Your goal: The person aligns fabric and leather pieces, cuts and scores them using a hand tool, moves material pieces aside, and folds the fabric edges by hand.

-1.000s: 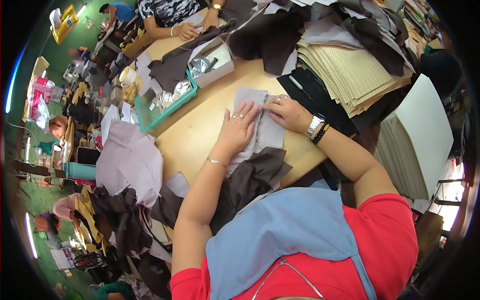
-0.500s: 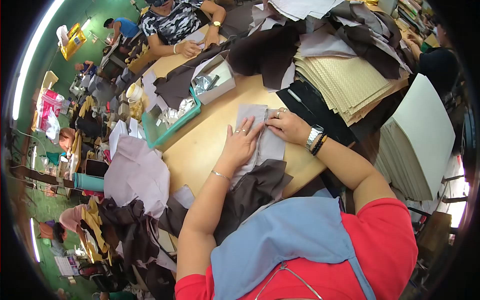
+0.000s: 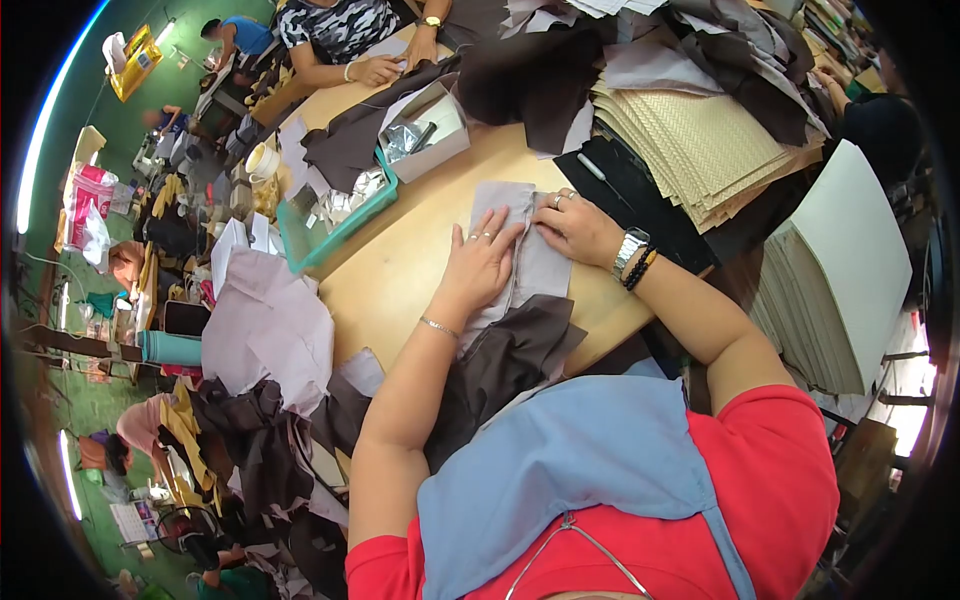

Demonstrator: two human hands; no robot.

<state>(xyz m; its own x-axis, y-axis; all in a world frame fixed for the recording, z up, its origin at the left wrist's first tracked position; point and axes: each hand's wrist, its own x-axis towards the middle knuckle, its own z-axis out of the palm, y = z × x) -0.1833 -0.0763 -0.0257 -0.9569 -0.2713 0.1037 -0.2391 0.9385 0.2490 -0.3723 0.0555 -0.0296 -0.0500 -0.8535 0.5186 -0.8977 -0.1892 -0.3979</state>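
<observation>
A light grey-mauve fabric piece [image 3: 545,270] lies on the wooden table, with a lengthwise seam or fold down its middle. My left hand [image 3: 482,262] rests flat on its left part, fingers stretched toward the seam. On the other side, my right hand [image 3: 582,230] has its fingers bent, with the fingertips pinching the fabric near the seam. Dark brown fabric [image 3: 510,355] lies bunched at the near end of the light piece, partly behind my left forearm.
A teal tray [image 3: 335,240] with small pieces and a white box [image 3: 435,130] stand to the left. Stacked woven-textured sheets [image 3: 700,150], a white-handled tool [image 3: 592,167] and a thick white stack [image 3: 835,260] are on the right. Another person's hand [image 3: 378,70] is across the table.
My hands stay at the fabric, with the right fingertips shifted slightly down along the seam. The dark line along the seam shows less now. The whole view has shifted a little.
</observation>
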